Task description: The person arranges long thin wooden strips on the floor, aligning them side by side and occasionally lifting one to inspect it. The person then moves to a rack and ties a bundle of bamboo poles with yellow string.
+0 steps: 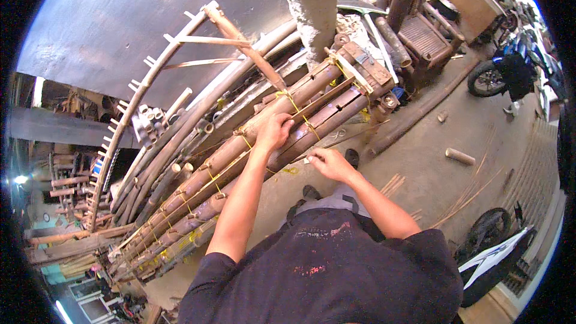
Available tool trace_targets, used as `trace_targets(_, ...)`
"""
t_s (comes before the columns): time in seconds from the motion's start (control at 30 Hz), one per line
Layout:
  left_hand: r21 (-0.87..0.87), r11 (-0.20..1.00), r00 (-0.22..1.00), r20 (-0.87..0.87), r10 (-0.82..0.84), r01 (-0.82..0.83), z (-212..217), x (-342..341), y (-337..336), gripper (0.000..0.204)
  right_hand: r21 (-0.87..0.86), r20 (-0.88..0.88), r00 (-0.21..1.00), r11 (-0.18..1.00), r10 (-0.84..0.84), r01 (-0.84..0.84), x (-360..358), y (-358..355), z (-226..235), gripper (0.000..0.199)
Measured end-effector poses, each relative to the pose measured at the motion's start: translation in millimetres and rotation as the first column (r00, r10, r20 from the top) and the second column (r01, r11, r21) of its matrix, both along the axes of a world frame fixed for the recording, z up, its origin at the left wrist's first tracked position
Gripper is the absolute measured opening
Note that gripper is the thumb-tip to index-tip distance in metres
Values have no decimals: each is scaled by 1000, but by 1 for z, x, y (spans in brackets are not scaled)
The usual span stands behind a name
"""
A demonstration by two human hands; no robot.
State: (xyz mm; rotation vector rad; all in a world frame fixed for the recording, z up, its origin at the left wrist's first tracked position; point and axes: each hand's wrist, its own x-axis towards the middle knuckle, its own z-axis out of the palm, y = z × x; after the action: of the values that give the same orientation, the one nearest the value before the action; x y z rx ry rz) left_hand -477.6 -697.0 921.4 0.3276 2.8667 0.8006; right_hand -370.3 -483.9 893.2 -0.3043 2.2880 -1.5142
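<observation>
1. The left hand (pixel 273 132) presses flat, fingers curled, on a bamboo frame (pixel 240 162), steadying it.
2. The right hand (pixel 327 162), just beside it, pinches a small pale object, too small to identify.
3. Yellow ties (pixel 294 105) beyond the left hand bind the poles together.
4. A loose bamboo offcut (pixel 460 156) lies well right on the floor.

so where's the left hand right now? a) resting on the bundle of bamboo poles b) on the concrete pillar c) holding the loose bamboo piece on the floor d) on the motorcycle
a: the left hand lies on the bamboo poles tied with yellow cord.
</observation>
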Motion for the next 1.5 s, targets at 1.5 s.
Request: trace_targets(1.5, -462, 887, 978, 180, 104, -9, 10, -160, 55, 35, -233, -109, 959, 945, -261, 231, -38, 67, -17, 21)
